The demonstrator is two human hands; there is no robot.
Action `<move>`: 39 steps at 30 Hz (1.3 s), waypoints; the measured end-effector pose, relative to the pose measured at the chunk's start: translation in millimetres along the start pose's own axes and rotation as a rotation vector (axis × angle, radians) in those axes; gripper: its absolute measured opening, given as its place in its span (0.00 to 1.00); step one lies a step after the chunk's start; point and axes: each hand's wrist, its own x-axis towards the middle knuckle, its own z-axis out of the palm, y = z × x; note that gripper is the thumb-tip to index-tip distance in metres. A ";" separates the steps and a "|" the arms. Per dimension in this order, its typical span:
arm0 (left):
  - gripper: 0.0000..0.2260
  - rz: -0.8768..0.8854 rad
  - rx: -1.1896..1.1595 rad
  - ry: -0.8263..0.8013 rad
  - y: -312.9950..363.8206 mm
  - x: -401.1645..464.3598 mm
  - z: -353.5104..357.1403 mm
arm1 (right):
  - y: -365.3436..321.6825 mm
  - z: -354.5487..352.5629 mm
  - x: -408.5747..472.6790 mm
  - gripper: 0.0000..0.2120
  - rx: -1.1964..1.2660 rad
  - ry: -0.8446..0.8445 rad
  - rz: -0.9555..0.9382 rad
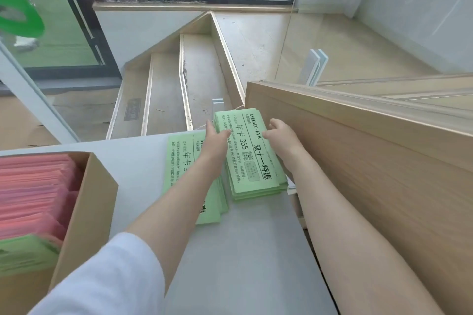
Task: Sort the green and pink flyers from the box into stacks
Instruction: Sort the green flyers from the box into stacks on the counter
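We've got a thick stack of pale green paper flyers (252,158) with black print on the grey tabletop (238,250), our left hand (215,143) and right hand (281,135) touching its sides, fingers loosely straight. The brown cardboard box (87,210) on the left holds pink flyers (33,192), plus some green flyers (25,253).

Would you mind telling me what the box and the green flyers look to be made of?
Box: plain brown cardboard, matte, judging by its thin folded wall. Green flyers: thin printed paper, matte or slightly smooth, with layered sheet edges showing at the stack's near end.
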 end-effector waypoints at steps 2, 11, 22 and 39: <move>0.23 -0.024 0.026 -0.002 8.9 17.7 -0.3 | -8.9 0.4 14.0 0.27 0.040 -0.036 0.023; 0.28 0.003 -0.017 -0.004 -7.6 37.3 4.3 | -0.2 13.3 37.8 0.16 0.289 -0.157 0.064; 0.20 0.226 0.402 0.088 48.7 -43.9 -27.3 | -18.5 20.8 -9.8 0.18 -0.095 0.105 -0.438; 0.09 0.614 1.115 0.139 23.6 -243.4 -346.2 | -83.6 228.9 -205.8 0.08 -0.381 -0.319 -1.005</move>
